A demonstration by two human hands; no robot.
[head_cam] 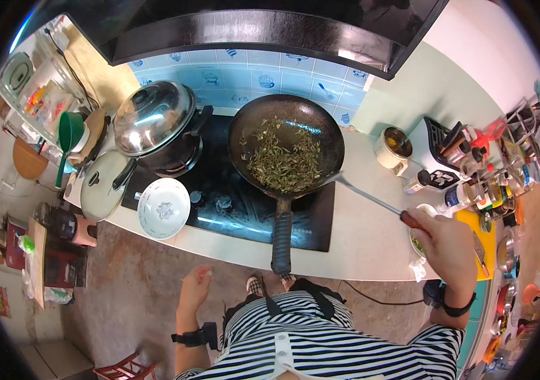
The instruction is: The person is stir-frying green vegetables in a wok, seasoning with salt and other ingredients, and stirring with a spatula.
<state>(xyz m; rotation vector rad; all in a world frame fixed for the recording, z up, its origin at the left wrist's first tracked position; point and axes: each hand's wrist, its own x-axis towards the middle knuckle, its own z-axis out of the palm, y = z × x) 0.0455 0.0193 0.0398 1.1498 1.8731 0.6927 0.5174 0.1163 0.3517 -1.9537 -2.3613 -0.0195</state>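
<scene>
My right hand [446, 242] grips the reddish-brown handle end of a metal wok spatula [370, 195]. The spatula's blade meets the near right rim of a dark wok [286, 105]. Dark green-brown leafy pieces [286, 161] lie heaped in the wok, which sits on a black glass cooktop [246, 228]. Its ribbed handle [282, 237] points toward me. My left hand [196, 287] hangs in front of the counter, holding nothing, with its fingers loosely curled together. Nearest to it on the counter side is a white bowl [163, 208] with a floral motif, bearing no food.
A lidded metal pot [156, 118] stands left of the wok, beside a glass lid [103, 185]. To the right are a cream mug-like pot [392, 149], several seasoning jars [460, 194] and a yellow cutting board [485, 237] with a cleaver. A range hood [251, 31] overhangs the cooktop.
</scene>
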